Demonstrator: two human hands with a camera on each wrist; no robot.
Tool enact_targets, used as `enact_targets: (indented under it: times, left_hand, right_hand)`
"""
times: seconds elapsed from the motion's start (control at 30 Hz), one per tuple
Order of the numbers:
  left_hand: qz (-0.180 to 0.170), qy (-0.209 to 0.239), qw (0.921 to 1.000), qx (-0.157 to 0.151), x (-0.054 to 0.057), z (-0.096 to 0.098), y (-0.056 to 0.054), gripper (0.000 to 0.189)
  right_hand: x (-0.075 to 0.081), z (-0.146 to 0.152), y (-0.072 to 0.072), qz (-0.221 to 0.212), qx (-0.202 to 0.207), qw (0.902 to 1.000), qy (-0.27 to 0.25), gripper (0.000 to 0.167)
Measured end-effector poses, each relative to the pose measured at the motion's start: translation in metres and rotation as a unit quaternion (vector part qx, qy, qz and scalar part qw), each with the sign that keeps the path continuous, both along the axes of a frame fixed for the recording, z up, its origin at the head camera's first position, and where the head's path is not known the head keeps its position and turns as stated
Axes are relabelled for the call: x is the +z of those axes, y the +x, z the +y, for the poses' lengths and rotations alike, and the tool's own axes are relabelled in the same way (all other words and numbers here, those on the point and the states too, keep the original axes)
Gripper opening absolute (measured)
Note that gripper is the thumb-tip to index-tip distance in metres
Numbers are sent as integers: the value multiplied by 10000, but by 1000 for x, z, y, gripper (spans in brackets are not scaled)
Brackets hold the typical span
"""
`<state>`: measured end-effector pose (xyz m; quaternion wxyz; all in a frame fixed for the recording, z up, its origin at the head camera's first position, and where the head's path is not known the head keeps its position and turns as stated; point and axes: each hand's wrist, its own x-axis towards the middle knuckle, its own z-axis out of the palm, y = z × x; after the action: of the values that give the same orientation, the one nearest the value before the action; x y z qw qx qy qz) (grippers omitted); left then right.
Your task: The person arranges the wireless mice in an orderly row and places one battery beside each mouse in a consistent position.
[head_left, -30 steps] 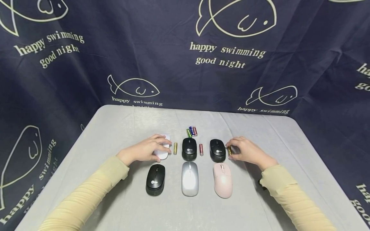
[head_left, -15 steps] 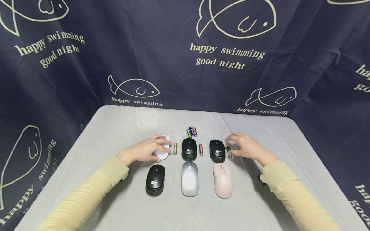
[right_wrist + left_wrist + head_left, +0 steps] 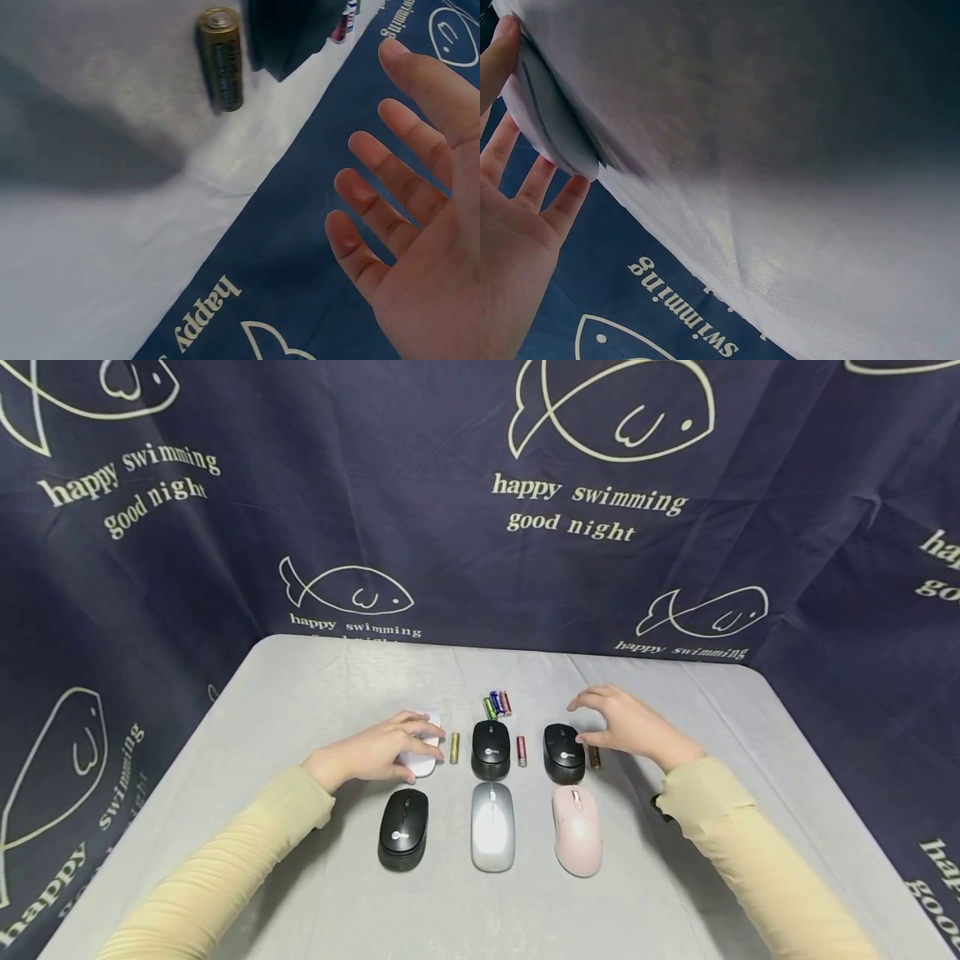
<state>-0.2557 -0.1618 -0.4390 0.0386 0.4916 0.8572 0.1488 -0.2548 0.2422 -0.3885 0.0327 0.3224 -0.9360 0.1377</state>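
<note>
My left hand point(image 3: 386, 747) grips a white computer mouse point(image 3: 422, 763) on the table, thumb at its near side and fingers along the other; the hand covers much of it. In the left wrist view the thumb and fingertips touch the edge of the same white mouse point(image 3: 549, 112). My right hand point(image 3: 630, 724) is raised, fingers spread and holding nothing, its thumb overlapping the right black mouse point(image 3: 564, 756) in the head view. A gold battery point(image 3: 222, 64) lies beside that black mouse, apart from the right hand's fingers.
Another black mouse point(image 3: 491, 752) stands mid-row, between a gold battery point(image 3: 454, 748) and a red battery point(image 3: 522, 751). Behind it lie green, blue and red batteries point(image 3: 496, 703). The front row has a black mouse point(image 3: 403, 831), a silver mouse point(image 3: 492, 827) and a pink mouse point(image 3: 577, 832).
My right hand has left the gold battery at the right and moved up and leftward towards the black mouse, its fingers opening. My left hand has stayed on the white mouse.
</note>
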Motion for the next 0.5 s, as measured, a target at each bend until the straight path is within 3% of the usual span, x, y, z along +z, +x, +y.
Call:
enact_targets:
  times: [0.5]
  left_hand:
    - [31, -42, 10000, -16, 3, 0, 2, 51]
  right_hand:
    - [18, -19, -17, 151, 100, 9997, 137, 42]
